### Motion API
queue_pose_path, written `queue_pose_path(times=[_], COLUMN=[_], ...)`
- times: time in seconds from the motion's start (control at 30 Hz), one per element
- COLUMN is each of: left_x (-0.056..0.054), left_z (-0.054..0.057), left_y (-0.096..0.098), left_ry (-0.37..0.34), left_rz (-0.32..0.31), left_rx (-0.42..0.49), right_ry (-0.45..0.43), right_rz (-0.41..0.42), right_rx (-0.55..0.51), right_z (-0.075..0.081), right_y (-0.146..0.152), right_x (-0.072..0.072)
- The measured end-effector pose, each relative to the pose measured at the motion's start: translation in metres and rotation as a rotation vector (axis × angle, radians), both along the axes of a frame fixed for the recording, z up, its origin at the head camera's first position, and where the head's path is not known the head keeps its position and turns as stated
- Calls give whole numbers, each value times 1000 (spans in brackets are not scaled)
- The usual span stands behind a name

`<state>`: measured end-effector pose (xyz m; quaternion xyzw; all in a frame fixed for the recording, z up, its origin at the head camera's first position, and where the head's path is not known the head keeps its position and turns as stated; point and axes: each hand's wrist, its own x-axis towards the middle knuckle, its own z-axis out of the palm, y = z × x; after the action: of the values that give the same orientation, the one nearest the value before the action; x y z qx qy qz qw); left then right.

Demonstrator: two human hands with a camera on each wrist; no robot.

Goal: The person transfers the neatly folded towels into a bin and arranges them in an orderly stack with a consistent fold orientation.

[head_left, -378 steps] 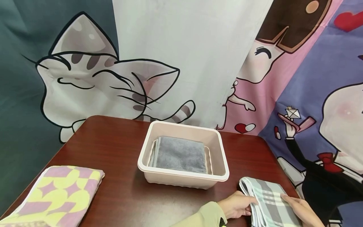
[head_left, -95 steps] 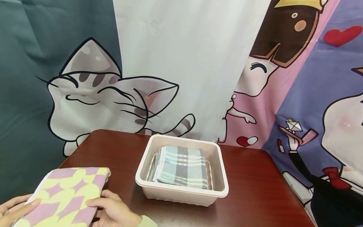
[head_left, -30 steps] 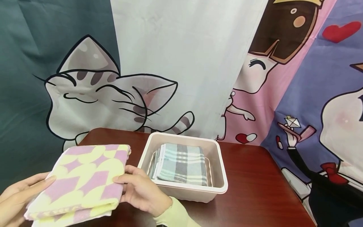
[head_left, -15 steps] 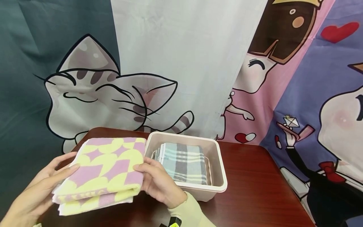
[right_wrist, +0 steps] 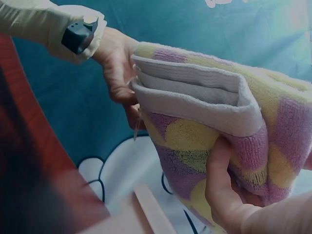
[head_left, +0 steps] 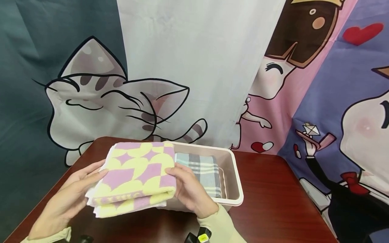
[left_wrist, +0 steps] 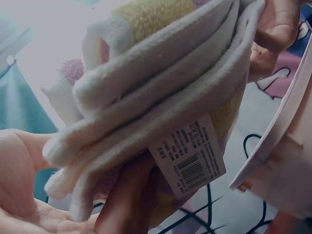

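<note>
A folded towel (head_left: pixel 136 168) in yellow and purple is held up between both hands, over the left part of a cream plastic basin (head_left: pixel 234 179). My left hand (head_left: pixel 68 194) grips its left edge, thumb on top and fingers beneath. On the opposite edge my right hand (head_left: pixel 192 189) pinches it the same way. In the left wrist view the towel's stacked white folds show, with a barcode label (left_wrist: pixel 187 158) hanging below. Inside the basin lies a folded plaid towel (head_left: pixel 202 170) in grey, white and pale green, its left part hidden behind the held towel.
The basin stands on a dark red-brown wooden table (head_left: pixel 267 202), with bare tabletop to its right. Behind the table hangs a cloth backdrop (head_left: pixel 194 67) printed with cartoon figures.
Earlier, the plaid towel came to lie on the grey one in the basin. Lifted from the table's left side, the yellow and purple towel has moved right, now overlapping the basin.
</note>
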<state>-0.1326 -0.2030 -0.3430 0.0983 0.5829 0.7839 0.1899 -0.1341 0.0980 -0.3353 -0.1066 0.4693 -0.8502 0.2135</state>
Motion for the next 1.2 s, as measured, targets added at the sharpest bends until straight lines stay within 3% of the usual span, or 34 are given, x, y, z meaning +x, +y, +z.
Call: queue_pose_path(times=[0.13, 0.37, 0.63, 0.97, 1.2], left_x=[-6, -20, -35, -49, -53], left_z=[9, 17, 13, 6, 3], left_y=[18, 51, 90, 136, 160], left_ry=[39, 42, 88, 49, 57], left_rz=[-8, 15, 11, -1, 38], left_rx=[-6, -26, -19, -22, -27], right_ry=[4, -15, -56, -115, -82], right_rz=[-32, -125, -234, -357, -459], right_rx=[19, 45, 79, 137, 226], right_z=[3, 4, 0, -8, -9], right_y=[14, 39, 75, 107, 121], right_x=[-2, -6, -9, -11, -12])
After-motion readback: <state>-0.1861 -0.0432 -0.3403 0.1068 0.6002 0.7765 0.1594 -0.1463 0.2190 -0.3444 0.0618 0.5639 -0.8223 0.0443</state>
